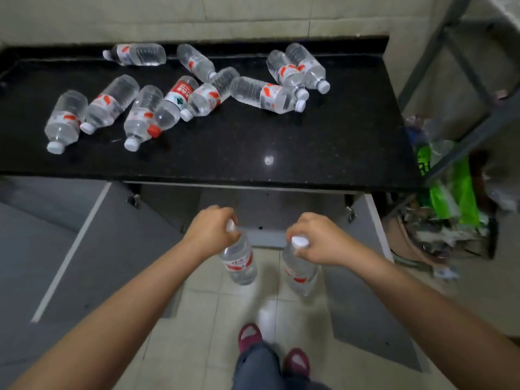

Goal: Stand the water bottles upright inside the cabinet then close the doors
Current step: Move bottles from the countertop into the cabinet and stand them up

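Several clear water bottles (254, 94) with red-and-white labels lie on their sides on the black countertop (239, 147). Below it the cabinet (267, 209) stands open, its left door (92, 249) and right door (368, 291) swung outward. My left hand (212, 230) grips one bottle (240, 263) by its neck, hanging upright in front of the opening. My right hand (316, 240) grips a second bottle (299, 273) by its white cap, also hanging upright. The cabinet's inside is dark and mostly hidden under the counter.
A metal rack (461, 80) stands at the right, with green bags and clutter (450, 198) on the floor beside it. My feet in red slippers (250, 336) stand on the pale tiled floor. A tiled wall runs behind the counter.
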{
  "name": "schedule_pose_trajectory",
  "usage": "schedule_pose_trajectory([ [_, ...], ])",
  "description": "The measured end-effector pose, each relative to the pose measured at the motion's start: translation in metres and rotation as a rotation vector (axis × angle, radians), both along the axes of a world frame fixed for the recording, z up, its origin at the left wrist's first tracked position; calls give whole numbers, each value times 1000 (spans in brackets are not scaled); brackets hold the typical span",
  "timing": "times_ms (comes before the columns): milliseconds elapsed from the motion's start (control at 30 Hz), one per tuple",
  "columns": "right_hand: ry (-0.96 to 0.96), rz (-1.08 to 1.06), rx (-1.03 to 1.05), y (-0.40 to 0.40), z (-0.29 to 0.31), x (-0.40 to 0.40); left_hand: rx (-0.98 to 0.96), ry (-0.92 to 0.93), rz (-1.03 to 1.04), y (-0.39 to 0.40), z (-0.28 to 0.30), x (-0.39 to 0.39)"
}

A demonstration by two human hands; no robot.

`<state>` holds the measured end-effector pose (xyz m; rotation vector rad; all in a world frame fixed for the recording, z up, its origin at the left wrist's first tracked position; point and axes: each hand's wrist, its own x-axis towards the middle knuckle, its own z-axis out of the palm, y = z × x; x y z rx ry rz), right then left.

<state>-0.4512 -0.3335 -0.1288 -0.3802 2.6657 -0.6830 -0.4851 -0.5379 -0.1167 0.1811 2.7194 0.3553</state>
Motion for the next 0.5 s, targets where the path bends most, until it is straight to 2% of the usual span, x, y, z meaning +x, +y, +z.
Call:
schedule_pose_trajectory([
  [167, -179, -5, 93, -1, -66, 14, -17, -162, -11, 2, -61, 16],
  [367, -241, -103, 159, -10, -124, -11, -27, -233, -35, -1, -122, -11],
  [500, -234, -182, 177, -10, -185, -43, -15, -245, -41, 4, -176, -43],
])
